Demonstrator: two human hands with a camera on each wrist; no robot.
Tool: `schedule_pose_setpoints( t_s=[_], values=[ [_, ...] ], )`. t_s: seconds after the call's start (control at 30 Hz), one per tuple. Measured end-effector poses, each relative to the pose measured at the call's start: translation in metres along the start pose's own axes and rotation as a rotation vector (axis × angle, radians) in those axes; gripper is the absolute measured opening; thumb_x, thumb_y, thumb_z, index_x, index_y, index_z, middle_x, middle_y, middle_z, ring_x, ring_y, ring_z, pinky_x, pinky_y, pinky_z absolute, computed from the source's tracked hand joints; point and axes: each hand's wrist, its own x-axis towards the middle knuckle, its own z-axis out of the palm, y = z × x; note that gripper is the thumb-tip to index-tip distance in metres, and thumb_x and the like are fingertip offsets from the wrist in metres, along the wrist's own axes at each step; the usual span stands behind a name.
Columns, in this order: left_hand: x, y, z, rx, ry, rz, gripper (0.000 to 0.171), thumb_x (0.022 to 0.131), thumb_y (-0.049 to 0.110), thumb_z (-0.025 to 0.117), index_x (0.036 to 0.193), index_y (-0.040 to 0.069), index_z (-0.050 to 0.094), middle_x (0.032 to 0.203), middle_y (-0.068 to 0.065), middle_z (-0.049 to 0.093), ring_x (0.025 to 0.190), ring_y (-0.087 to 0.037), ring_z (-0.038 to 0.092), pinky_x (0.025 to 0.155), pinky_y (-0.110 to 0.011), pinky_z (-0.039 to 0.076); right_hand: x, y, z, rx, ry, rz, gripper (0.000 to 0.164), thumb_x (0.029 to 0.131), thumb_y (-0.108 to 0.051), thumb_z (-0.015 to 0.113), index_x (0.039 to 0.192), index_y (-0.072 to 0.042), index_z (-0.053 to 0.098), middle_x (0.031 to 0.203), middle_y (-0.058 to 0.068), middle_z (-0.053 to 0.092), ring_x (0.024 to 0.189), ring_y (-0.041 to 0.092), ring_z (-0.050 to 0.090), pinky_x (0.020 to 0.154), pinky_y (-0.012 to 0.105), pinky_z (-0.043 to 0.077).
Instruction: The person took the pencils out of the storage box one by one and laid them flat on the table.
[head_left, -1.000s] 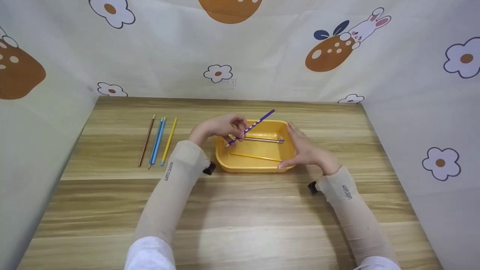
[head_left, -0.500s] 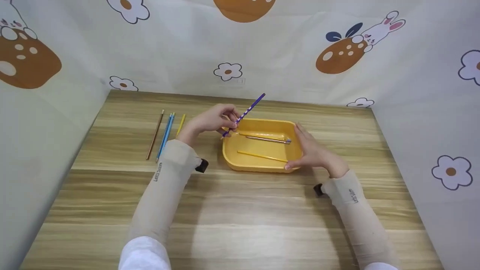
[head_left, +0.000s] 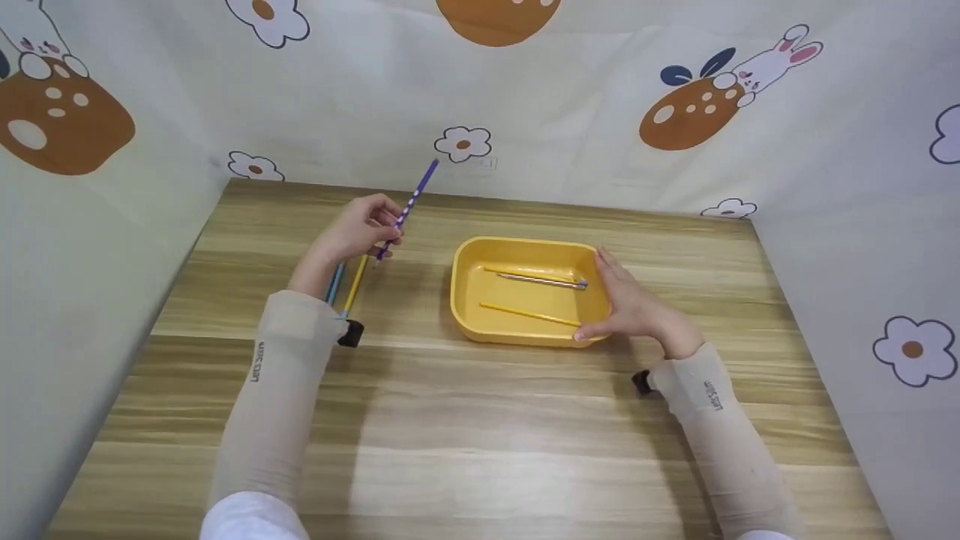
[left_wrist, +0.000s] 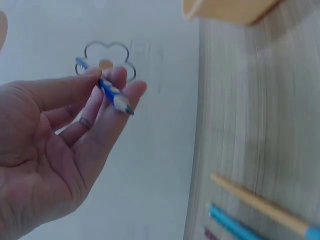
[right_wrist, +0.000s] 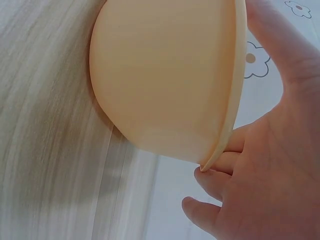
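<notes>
Between the thumb and fingertips of my left hand is a purple pencil with white spots. It is tilted above the table, its sharpened tip pointing down; in the left wrist view the pencil looks blue. My right hand grips the right end of a yellow plastic bin, thumb at the front rim and fingers at the back corner. Inside the bin lie two yellow pencils, one in front, and a striped pencil. A yellow pencil and a blue pencil lie partly behind my left wrist.
The left wrist view also shows the end of a reddish-brown pencil beside the blue one. Printed cloth walls enclose the wooden table at the back and sides.
My left hand has moved left with the purple pencil, from over the bin to above the pencils on the table. My right hand stays at the bin's right end.
</notes>
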Motion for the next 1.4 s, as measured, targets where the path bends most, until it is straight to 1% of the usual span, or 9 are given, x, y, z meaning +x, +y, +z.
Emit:
schedule_pose_setpoints(
  t_s=[0.17, 0.3, 0.47, 0.67, 0.77, 0.9, 1.03, 1.2, 1.4],
  values=[
    [-0.015, -0.017, -0.026, 0.071, 0.150, -0.038, 0.029, 0.097, -0.003, 0.053, 0.125, -0.012, 0.048, 0.093, -0.006, 0.058, 0.069, 0.001, 0.059, 0.060, -0.016, 0.055, -0.002, 0.001, 0.001, 0.006, 0.010, -0.016, 0.142, 0.066, -0.056, 0.087, 0.157, 0.003, -0.005, 0.166, 0.019, -0.015, 0.154, 0.042, -0.005, 0.126, 0.057, 0.006],
    [-0.024, -0.034, -0.044, 0.137, 0.253, -0.092, 0.032, 0.098, -0.001, 0.054, 0.128, -0.011, 0.049, 0.096, -0.009, 0.061, 0.068, 0.000, 0.058, 0.059, -0.014, 0.052, -0.003, 0.002, 0.001, 0.005, 0.013, -0.019, 0.141, 0.067, -0.055, 0.087, 0.157, 0.003, -0.005, 0.166, 0.020, -0.014, 0.154, 0.042, -0.004, 0.126, 0.057, 0.007],
    [-0.030, -0.051, -0.059, 0.175, 0.325, -0.183, 0.038, 0.097, 0.003, 0.056, 0.132, -0.010, 0.049, 0.107, -0.016, 0.065, 0.067, 0.004, 0.058, 0.061, -0.015, 0.052, -0.005, 0.003, 0.000, 0.001, 0.017, -0.017, 0.141, 0.068, -0.055, 0.087, 0.157, 0.004, -0.005, 0.166, 0.021, -0.012, 0.154, 0.043, -0.003, 0.126, 0.058, 0.007],
    [-0.033, -0.067, -0.069, 0.201, 0.340, -0.261, 0.038, 0.095, 0.001, 0.058, 0.130, -0.013, 0.050, 0.108, -0.020, 0.066, 0.066, 0.003, 0.058, 0.062, -0.013, 0.051, -0.006, 0.003, 0.002, 0.013, 0.016, -0.022, 0.140, 0.068, -0.056, 0.086, 0.157, 0.003, -0.005, 0.166, 0.019, -0.014, 0.154, 0.042, -0.005, 0.126, 0.057, 0.005],
    [-0.036, -0.073, -0.072, 0.276, 0.348, -0.297, 0.037, 0.093, 0.004, 0.060, 0.127, -0.011, 0.055, 0.109, -0.024, 0.068, 0.065, 0.000, 0.057, 0.063, -0.016, 0.048, -0.005, 0.003, 0.003, 0.019, 0.016, -0.014, 0.141, 0.067, -0.057, 0.086, 0.158, 0.001, -0.005, 0.166, 0.017, -0.015, 0.155, 0.040, -0.006, 0.126, 0.056, 0.005],
    [-0.039, -0.079, -0.074, 0.353, 0.349, -0.372, 0.037, 0.091, 0.006, 0.062, 0.125, -0.007, 0.058, 0.114, -0.026, 0.065, 0.076, -0.014, 0.060, 0.068, -0.023, 0.045, -0.003, 0.002, 0.004, 0.024, 0.011, -0.004, 0.142, 0.066, -0.059, 0.086, 0.158, -0.001, -0.006, 0.166, 0.015, -0.016, 0.155, 0.037, -0.007, 0.127, 0.055, 0.006],
    [-0.044, -0.084, -0.074, 0.388, 0.326, -0.434, 0.033, 0.092, 0.003, 0.061, 0.123, -0.007, 0.059, 0.114, -0.026, 0.061, 0.090, -0.028, 0.061, 0.072, -0.031, 0.049, -0.002, 0.000, 0.006, 0.021, 0.006, -0.006, 0.143, 0.066, -0.060, 0.086, 0.158, -0.001, -0.006, 0.166, 0.015, -0.016, 0.155, 0.037, -0.007, 0.127, 0.055, 0.006],
    [-0.045, -0.090, -0.069, 0.475, 0.302, -0.465, 0.027, 0.091, 0.003, 0.063, 0.116, -0.008, 0.062, 0.111, -0.027, 0.062, 0.086, -0.029, 0.061, 0.069, -0.032, 0.052, 0.001, 0.000, 0.004, 0.019, 0.014, -0.025, 0.142, 0.067, -0.058, 0.086, 0.158, 0.001, -0.005, 0.166, 0.018, -0.015, 0.155, 0.040, -0.006, 0.126, 0.056, 0.005],
    [-0.042, -0.095, -0.061, 0.506, 0.271, -0.539, 0.033, 0.094, 0.004, 0.058, 0.125, -0.006, 0.061, 0.114, -0.026, 0.063, 0.084, -0.025, 0.060, 0.065, -0.030, 0.052, 0.000, 0.001, 0.000, 0.016, 0.012, -0.032, 0.141, 0.067, -0.055, 0.087, 0.157, 0.004, -0.004, 0.166, 0.021, -0.011, 0.154, 0.041, -0.004, 0.126, 0.058, 0.006]
  ],
)
